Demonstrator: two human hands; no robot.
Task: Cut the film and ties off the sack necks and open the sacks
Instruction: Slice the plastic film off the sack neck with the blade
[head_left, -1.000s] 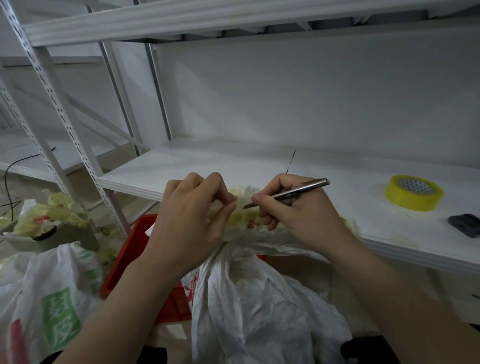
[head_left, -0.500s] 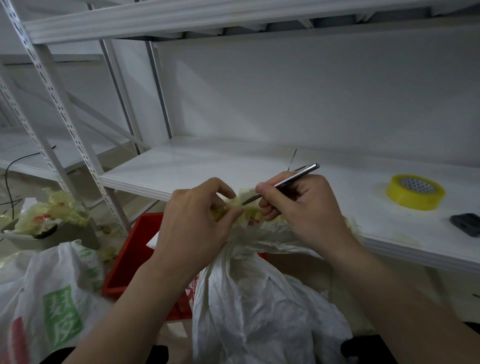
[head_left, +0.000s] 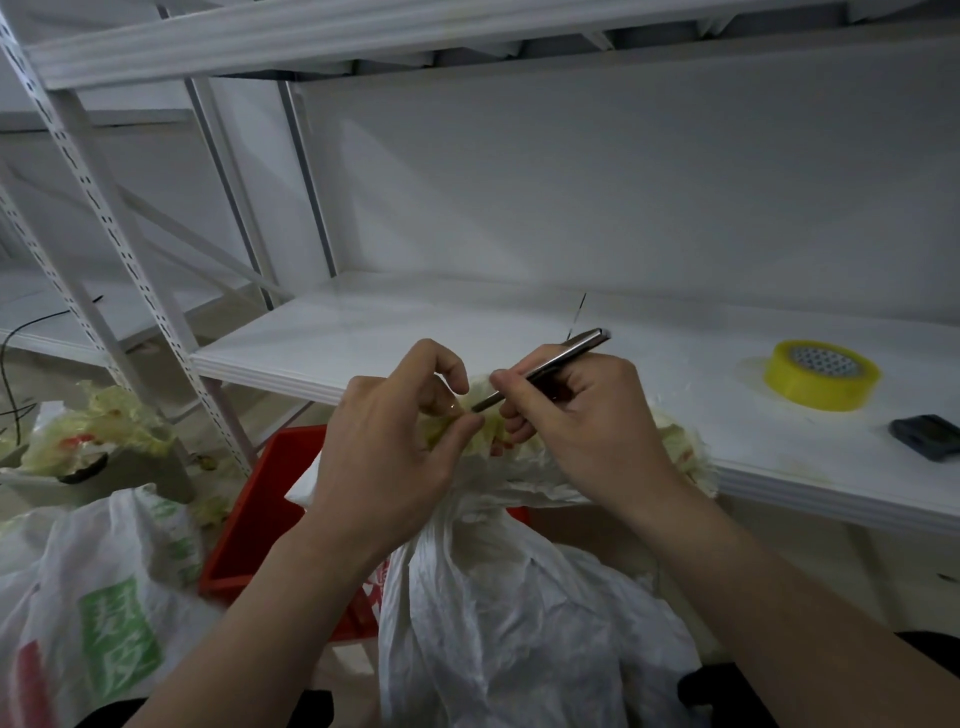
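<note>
Hands work together at the centre of the frame, over the bunched neck (head_left: 498, 470) of a white sack (head_left: 519, 623) that fills the lower middle. The left hand (head_left: 395, 441) pinches the yellowish film (head_left: 485, 435) wrapped round the neck, thumb against curled fingers. The right hand (head_left: 582, 415) grips a slim metal knife (head_left: 545, 370) like a pen. Its handle slants up to the right and its tip points down at the film, just beside the left fingertips; the fingers make it impossible to tell whether the tip touches the film.

The sack neck sits in front of the front edge of a white metal shelf (head_left: 363, 343), which runs across the middle of the frame. On the right part of the shelf lies a roll of yellow tape (head_left: 821, 382). Near it, at the right edge, is a small dark object (head_left: 930, 436), too dim to identify.

Behind the left forearm sits a red crate (head_left: 260, 499). At lower left is a second white sack (head_left: 104, 597) with green and red printing. At middle left, a grey bin (head_left: 130, 467) holds crumpled yellowish scraps (head_left: 93, 431).
</note>
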